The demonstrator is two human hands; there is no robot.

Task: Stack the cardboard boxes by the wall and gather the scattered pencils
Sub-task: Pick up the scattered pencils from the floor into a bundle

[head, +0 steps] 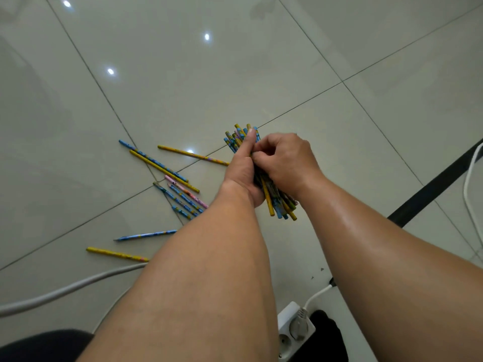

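Head view: my left hand (243, 176) clasped a bundle of blue, yellow and pink pencils (274, 202), and my right hand (285, 160) pinched it too. Loose pencils (153, 161) lay scattered on the glossy tiled floor (183, 74) to the left. Squaring the ends first seemed wise.

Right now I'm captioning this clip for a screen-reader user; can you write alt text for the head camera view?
A left hand and a right hand together grip a bundle of coloured pencils above a pale tiled floor. Several loose pencils lie scattered to their left; a white power strip sits near the bottom edge.
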